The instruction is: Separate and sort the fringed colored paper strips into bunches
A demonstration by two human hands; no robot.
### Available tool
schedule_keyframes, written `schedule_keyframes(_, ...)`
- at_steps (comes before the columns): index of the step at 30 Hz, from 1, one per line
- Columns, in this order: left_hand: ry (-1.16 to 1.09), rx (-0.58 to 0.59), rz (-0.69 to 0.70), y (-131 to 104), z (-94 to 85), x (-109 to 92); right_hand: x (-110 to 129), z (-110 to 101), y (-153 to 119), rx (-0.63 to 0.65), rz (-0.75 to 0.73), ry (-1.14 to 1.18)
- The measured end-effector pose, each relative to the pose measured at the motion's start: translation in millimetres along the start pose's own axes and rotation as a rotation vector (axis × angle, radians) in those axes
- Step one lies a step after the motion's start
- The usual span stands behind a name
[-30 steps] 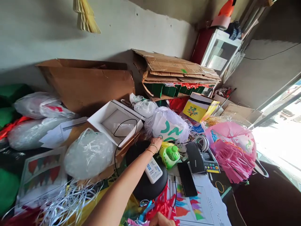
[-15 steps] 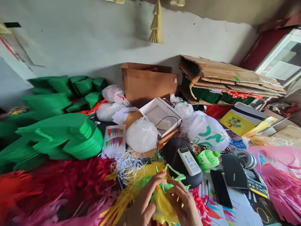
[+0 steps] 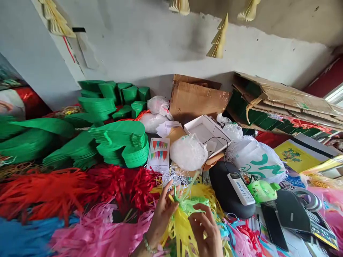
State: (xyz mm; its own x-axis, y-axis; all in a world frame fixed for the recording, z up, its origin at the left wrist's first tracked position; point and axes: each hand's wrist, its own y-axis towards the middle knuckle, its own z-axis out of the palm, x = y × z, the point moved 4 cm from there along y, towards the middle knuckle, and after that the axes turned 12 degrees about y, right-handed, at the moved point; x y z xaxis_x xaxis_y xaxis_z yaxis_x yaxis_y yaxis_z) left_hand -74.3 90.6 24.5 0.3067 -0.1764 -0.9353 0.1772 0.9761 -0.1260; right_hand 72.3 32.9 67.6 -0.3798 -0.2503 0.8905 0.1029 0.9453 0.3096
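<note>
My left hand (image 3: 163,210), with a beaded bracelet on its wrist, pinches the top of a yellow and light green tassel (image 3: 180,225). Its strips hang down between my two hands. My right hand (image 3: 205,228) is beside the tassel's right side, its fingers curled inward. Whether a strip lies between those fingertips is hidden. Behind the hands lie more yellow strips (image 3: 211,194) and a bundle of thin white strings (image 3: 174,175).
Red tassels (image 3: 120,185), orange-red ones (image 3: 48,192) and pink ones (image 3: 99,228) spread leftward. Stacked green pieces (image 3: 134,142) stand behind them. A black case (image 3: 227,191), a white device (image 3: 241,189), a green bottle (image 3: 261,191) and a phone (image 3: 274,226) lie to the right.
The view has swung left, so the table's things appear further right. My right hand has come away from the tassel's top, while my left hand still pinches it.
</note>
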Motion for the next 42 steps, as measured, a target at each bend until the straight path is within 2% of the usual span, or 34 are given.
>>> schedule_keyframes(4,-0.113,-0.012,-0.055,5.5,7.1,1.2,-2.7,18.8,2.9,0.183,-0.09,-0.175)
schedule_keyframes(7,-0.183,-0.042,-0.135,5.7,21.6,8.3,-13.4,25.4,10.8,0.238,-0.123,-0.201)
schedule_keyframes(11,-0.278,-0.001,-0.214,10.9,37.6,21.3,-25.8,18.1,20.9,0.235,-0.128,-0.177)
schedule_keyframes(14,-0.241,0.024,-0.211,18.9,39.2,26.9,-29.3,5.1,25.6,0.259,-0.097,-0.11)
schedule_keyframes(16,-0.116,-0.064,-0.163,22.8,34.0,25.1,-29.2,-6.6,28.3,0.24,-0.066,-0.069)
schedule_keyframes(18,0.121,-0.184,-0.074,23.1,28.9,16.5,-27.1,-17.3,29.9,0.203,-0.058,-0.075)
schedule_keyframes(19,0.261,-0.207,-0.019,22.2,29.2,10.2,-25.4,-21.0,30.1,0.189,-0.067,-0.093)
schedule_keyframes(21,0.495,-0.152,0.089,19.7,36.8,-2.6,-20.7,-24.3,29.5,0.183,-0.11,-0.143)
schedule_keyframes(24,0.645,-0.024,0.207,17.5,49.3,-18.9,-13.8,-23.9,28.7,0.2,-0.191,-0.237)
schedule_keyframes(26,0.676,-0.049,0.25,19.4,46.3,-29.6,-11.7,-25.9,29.6,0.207,-0.209,-0.282)
schedule_keyframes(28,0.722,-0.144,0.263,23.3,33.1,-39.7,-12.0,-31.7,31.1,0.19,-0.196,-0.302)
schedule_keyframes(32,0.988,-0.443,0.353,25.9,1.4,-54.8,-11.1,-40.7,32.4,0.125,-0.214,-0.344)
schedule_keyframes(33,1.031,-0.466,0.376,25.7,-1.6,-54.4,-9.8,-39.7,32.5,0.132,-0.219,-0.342)
schedule_keyframes(35,1.013,-0.379,0.358,27.3,-0.1,-45.1,-5.3,-34.6,33.1,0.171,-0.205,-0.306)
schedule_keyframes(37,0.94,-0.247,0.268,28.9,7.4,-29.3,0.8,-29.9,34.3,0.204,-0.171,-0.257)
schedule_keyframes(39,0.86,-0.171,0.164,28.2,16.0,-14.6,6.1,-27.8,35.6,0.218,-0.139,-0.242)
schedule_keyframes(42,0.709,-0.002,0.06,25.9,32.2,-1.7,6.9,-27.5,35.8,0.246,-0.127,-0.299)
